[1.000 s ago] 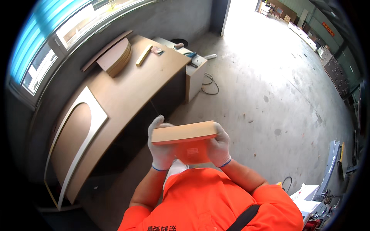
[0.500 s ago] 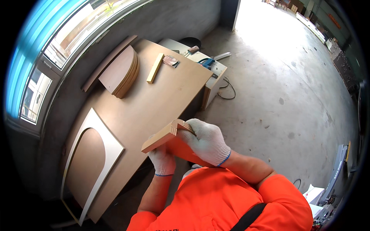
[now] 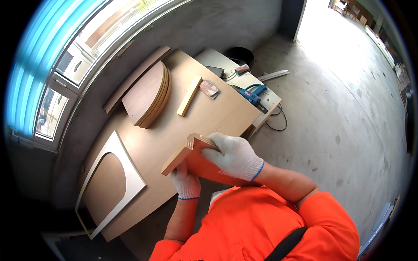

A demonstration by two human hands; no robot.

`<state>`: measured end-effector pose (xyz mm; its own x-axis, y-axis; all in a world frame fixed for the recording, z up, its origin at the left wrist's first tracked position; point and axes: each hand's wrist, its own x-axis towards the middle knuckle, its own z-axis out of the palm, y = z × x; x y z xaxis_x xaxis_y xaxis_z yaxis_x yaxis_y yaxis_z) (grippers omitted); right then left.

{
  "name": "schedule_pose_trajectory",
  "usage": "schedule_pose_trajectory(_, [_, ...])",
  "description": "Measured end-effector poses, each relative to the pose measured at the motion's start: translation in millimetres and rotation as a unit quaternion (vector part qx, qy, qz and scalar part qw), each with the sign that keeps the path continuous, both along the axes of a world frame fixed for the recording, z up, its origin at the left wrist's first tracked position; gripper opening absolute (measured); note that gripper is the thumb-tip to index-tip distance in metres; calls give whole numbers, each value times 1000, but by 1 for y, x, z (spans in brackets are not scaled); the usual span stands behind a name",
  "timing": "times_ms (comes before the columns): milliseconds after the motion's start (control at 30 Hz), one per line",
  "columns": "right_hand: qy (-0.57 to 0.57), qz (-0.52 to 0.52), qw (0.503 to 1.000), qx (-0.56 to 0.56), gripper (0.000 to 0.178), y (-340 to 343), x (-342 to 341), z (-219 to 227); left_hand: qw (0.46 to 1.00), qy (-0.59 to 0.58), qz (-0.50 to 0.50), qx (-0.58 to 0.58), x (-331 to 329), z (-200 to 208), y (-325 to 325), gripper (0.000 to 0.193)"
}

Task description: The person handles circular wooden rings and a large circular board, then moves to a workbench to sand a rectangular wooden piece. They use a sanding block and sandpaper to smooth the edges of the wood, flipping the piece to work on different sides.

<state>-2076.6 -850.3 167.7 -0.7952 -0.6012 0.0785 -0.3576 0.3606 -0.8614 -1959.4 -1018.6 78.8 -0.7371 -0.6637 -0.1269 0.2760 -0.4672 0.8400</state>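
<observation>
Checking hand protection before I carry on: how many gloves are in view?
2. One white glove is on the left hand; the other is on the right hand. Both hold the wood piece, which hides some left fingers. Others could be hidden.

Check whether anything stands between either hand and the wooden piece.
Nothing visible does, apart from the white gloves. The right hand grips the wooden piece directly on its right side; the left hand holds it near its left end, some fingers hidden behind it.
</observation>
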Motion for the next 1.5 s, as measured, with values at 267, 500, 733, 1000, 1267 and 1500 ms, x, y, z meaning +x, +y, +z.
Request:
schedule_pose_trajectory(267, [-69, 68, 990, 107, 39, 16, -54, -22, 998, -3, 25, 57, -36, -9, -17, 59])
schedule_pose_trajectory(500, [32, 57, 997, 38, 26, 9, -31, -13, 996, 15, -23, 80, -34, -36, -47, 74])
schedule_pose_trajectory(733, [46, 65, 996, 40, 20, -7, -15, -5, 992, 31, -48, 112, -28, -43, -67, 73])
schedule_pose_trajectory(1000, [78, 71, 994, 26, 21, -23, -11, -7, 991, 50, -58, 108, -20, -44, -83, 75])
schedule_pose_trajectory(1267, [47, 73, 996, 37, 18, -24, -13, -7, 992, 49, -49, 103, -22, -42, -84, 78])
schedule_pose_trajectory(1500, [-5, 74, 997, 21, 17, -18, -19, -4, 996, 46, -39, 68, -24, -37, -86, 77])
